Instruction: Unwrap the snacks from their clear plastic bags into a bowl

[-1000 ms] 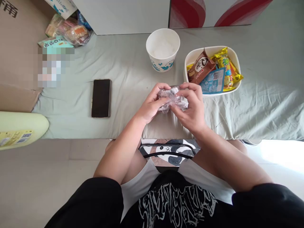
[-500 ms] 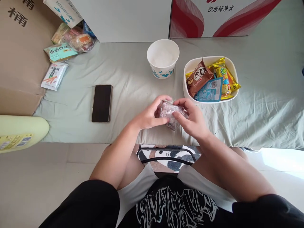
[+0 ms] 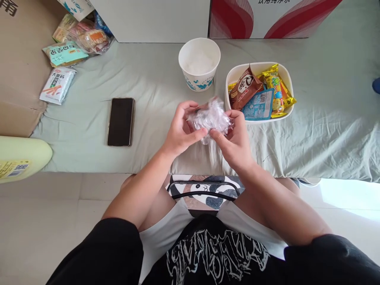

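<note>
Both hands hold a crinkled clear plastic wrapper (image 3: 211,116) with something dark inside, a little above the grey-green sheet (image 3: 154,79). My left hand (image 3: 181,130) pinches its left side with thumb and fingers. My right hand (image 3: 233,138) grips the right side, thumb pointing at the wrapper's lower edge. Just beyond the hands stands a white paper cup (image 3: 199,63) with blue leaf print. To its right, a white dish (image 3: 285,75) holds several snack packets.
A black phone (image 3: 120,121) lies face up to the left. Snack packets (image 3: 57,85) lie at the far left beside a cardboard box (image 3: 18,71). White and red cartons (image 3: 267,19) stand at the back. A panda-print bag (image 3: 204,192) rests on my lap.
The hands have lifted slightly and spread the wrapper, which now shows more bunched and white between them. The view shifted a little.
</note>
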Action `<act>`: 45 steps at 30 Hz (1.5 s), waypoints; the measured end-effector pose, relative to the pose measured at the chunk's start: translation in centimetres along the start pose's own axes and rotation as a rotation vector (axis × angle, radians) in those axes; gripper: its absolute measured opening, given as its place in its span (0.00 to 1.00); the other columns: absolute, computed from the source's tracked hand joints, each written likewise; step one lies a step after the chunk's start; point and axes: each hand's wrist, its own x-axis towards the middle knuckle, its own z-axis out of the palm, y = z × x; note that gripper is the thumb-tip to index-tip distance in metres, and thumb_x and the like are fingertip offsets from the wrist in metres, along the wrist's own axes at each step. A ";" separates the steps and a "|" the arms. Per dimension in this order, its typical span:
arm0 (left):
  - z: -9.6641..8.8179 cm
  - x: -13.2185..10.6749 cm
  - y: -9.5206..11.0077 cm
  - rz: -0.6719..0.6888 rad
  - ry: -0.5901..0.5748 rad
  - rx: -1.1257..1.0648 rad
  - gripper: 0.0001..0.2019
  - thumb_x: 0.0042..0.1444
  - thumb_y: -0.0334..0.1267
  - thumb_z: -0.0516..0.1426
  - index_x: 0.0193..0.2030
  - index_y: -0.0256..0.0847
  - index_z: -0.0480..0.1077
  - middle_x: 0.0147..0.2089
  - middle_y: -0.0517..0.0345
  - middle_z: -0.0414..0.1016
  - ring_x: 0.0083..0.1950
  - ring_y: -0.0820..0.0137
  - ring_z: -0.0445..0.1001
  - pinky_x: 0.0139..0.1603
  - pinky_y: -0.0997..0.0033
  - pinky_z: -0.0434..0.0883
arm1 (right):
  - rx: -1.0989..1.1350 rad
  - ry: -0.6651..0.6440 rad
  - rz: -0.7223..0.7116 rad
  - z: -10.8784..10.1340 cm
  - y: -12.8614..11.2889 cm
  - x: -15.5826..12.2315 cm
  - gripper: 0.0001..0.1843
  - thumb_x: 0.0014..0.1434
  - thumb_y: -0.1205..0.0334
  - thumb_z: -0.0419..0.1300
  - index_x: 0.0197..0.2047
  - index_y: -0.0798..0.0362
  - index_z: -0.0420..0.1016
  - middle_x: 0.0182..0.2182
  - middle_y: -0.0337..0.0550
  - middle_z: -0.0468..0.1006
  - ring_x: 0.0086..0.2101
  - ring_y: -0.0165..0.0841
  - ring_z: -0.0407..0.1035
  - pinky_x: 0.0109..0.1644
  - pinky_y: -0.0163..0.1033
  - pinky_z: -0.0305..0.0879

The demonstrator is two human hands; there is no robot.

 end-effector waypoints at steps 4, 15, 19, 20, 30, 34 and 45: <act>-0.3 0.0 0.3 -0.028 -0.005 -0.001 0.42 0.44 0.38 0.77 0.66 0.51 0.67 0.62 0.50 0.72 0.72 0.47 0.69 0.63 0.53 0.76 | 0.002 -0.014 0.018 -0.1 -0.1 0.4 0.21 0.66 0.51 0.60 0.58 0.47 0.62 0.48 0.45 0.74 0.38 0.32 0.73 0.40 0.39 0.76; -3.9 1.5 2.2 0.029 0.266 0.044 0.46 0.51 0.35 0.74 0.72 0.57 0.57 0.55 0.53 0.76 0.62 0.57 0.77 0.61 0.61 0.76 | -0.847 -0.024 -0.184 -3.1 0.6 -0.6 0.13 0.61 0.64 0.59 0.49 0.50 0.79 0.41 0.52 0.82 0.42 0.48 0.75 0.44 0.52 0.73; -4.1 1.5 1.8 -0.002 0.230 0.010 0.46 0.52 0.34 0.73 0.72 0.60 0.56 0.58 0.54 0.75 0.61 0.59 0.78 0.61 0.61 0.76 | -0.876 -0.057 -0.095 -3.0 1.0 -0.4 0.09 0.60 0.63 0.59 0.41 0.50 0.79 0.37 0.51 0.81 0.36 0.45 0.74 0.38 0.48 0.70; -4.1 1.5 1.7 -0.006 0.225 0.006 0.45 0.53 0.33 0.73 0.72 0.60 0.56 0.58 0.53 0.75 0.61 0.59 0.78 0.61 0.61 0.76 | -0.825 -0.078 -0.064 -2.9 0.6 -0.4 0.08 0.59 0.63 0.59 0.40 0.50 0.79 0.37 0.50 0.81 0.34 0.42 0.74 0.37 0.47 0.69; -3.2 0.3 1.2 -0.049 0.077 0.115 0.41 0.48 0.32 0.74 0.67 0.54 0.64 0.59 0.53 0.74 0.62 0.57 0.77 0.61 0.61 0.75 | 0.211 -0.241 0.228 -0.9 -2.6 -0.7 0.18 0.61 0.49 0.65 0.48 0.52 0.73 0.33 0.42 0.84 0.34 0.34 0.79 0.35 0.39 0.73; -1.8 -0.6 0.9 -0.034 0.027 0.132 0.41 0.48 0.34 0.73 0.67 0.54 0.63 0.59 0.52 0.74 0.63 0.54 0.77 0.59 0.59 0.76 | 0.125 -0.194 0.241 -0.8 -2.0 -0.6 0.17 0.61 0.50 0.65 0.48 0.53 0.76 0.32 0.41 0.84 0.31 0.32 0.78 0.34 0.39 0.72; -6.6 2.9 0.9 0.405 0.135 0.549 0.36 0.49 0.64 0.70 0.59 0.60 0.59 0.53 0.56 0.72 0.53 0.61 0.78 0.45 0.61 0.77 | -0.315 -0.149 0.194 -2.8 -2.0 -0.3 0.14 0.59 0.55 0.63 0.45 0.52 0.81 0.33 0.44 0.84 0.30 0.35 0.76 0.36 0.42 0.70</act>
